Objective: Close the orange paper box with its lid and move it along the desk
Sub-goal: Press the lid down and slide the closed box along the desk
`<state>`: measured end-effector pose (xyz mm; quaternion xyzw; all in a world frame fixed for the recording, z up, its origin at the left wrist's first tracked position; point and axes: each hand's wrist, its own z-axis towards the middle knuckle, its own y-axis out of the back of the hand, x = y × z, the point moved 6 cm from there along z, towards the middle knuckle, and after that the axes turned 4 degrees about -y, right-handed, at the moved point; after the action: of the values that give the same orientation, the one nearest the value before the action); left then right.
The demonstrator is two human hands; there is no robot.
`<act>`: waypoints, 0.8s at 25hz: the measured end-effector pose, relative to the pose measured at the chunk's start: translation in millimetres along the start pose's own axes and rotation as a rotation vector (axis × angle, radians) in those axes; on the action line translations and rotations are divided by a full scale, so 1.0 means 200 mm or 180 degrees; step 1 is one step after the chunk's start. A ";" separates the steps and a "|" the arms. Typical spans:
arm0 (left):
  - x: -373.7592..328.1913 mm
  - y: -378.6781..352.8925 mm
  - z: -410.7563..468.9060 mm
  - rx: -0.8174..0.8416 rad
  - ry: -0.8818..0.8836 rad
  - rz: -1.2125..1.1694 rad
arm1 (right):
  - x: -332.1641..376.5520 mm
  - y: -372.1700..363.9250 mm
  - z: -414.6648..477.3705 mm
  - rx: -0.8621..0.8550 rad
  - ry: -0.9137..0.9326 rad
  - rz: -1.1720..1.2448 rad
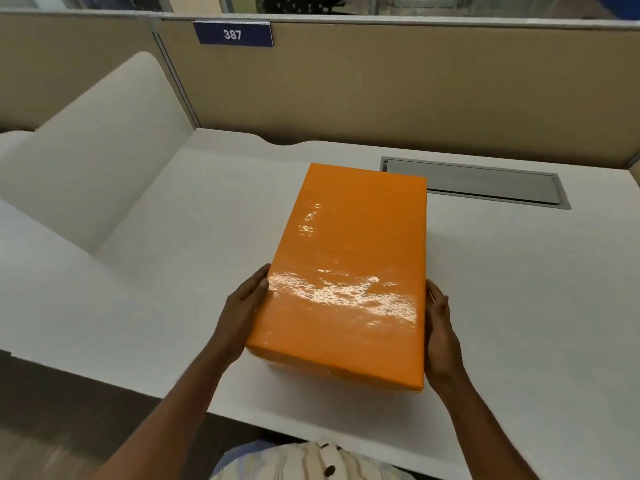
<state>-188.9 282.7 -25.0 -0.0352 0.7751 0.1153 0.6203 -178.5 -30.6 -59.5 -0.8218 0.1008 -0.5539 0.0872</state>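
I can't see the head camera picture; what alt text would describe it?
Two bare hands, left hand and right hand, press the long sides of a closed orange box on a white desk. A beige partition behind carries a sign reading 387.

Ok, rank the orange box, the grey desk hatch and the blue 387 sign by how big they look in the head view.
1. Orange box, by far the largest, though it also lies nearest the camera.
2. Grey desk hatch, a long, thin strip partly hidden behind the box.
3. Blue 387 sign, smallest, but also farthest away, so its true size is unsure.
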 end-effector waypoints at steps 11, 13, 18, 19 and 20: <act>0.09 0.06 0.15 0.0433 0.0448 -0.1084 | -0.06 -0.13 0.06 -0.0187 -0.0057 0.0485; 0.04 0.15 0.25 0.0438 0.0373 -0.1067 | -0.02 -0.24 0.11 -0.0261 0.0062 0.0315; -0.10 0.52 0.55 0.0460 0.0073 -0.1091 | 0.12 -0.71 0.33 -0.0151 0.0336 0.0125; -0.13 0.62 0.63 0.0447 0.0034 -0.1112 | 0.14 -0.83 0.39 -0.0097 0.0394 0.0150; -0.15 0.72 0.71 0.0426 0.0001 -0.1115 | 0.16 -0.96 0.46 -0.0037 0.0449 0.0190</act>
<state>-74.8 452.3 -5.1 -0.1282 0.7631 -0.0463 0.6317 -68.5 148.2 -15.6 -0.7779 0.1344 -0.6070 0.0916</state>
